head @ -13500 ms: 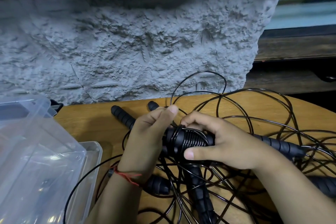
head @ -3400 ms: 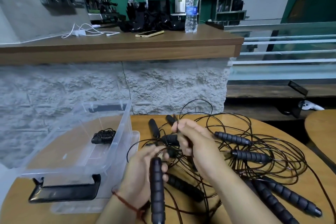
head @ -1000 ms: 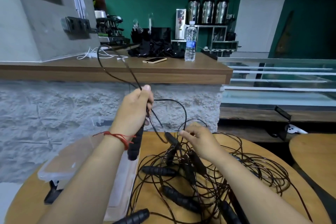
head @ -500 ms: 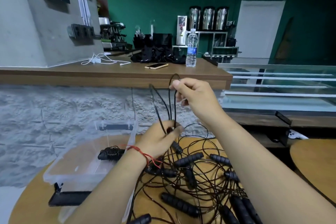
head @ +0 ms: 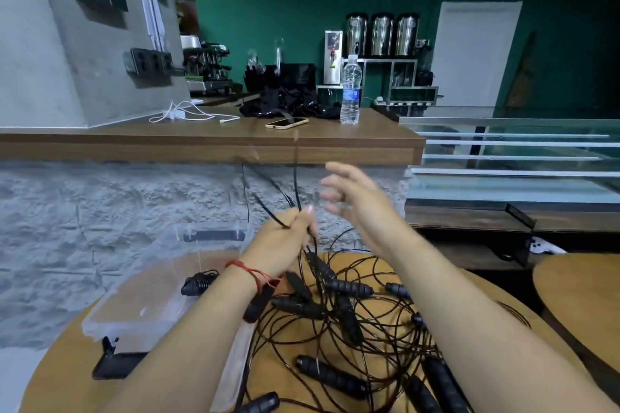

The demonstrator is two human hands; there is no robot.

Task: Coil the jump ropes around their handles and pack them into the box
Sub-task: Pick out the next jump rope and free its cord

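L hand (head: 284,240) grips ropes (head: 296,181); R hand (head: 350,199) blurred, splayed; rope tops smeared.

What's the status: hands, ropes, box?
Left hand grips thin black rope cords, raised; right hand open, empty. One coiled black jump rope in clear plastic box. Other black ropes tangled on round wooden table.

One box (head: 151,298), one coiled rope (head: 199,282), three urns (head: 381,33), one bottle (head: 350,90), one phone (head: 287,123) (loose handles (head: 330,375) too tangled to count).
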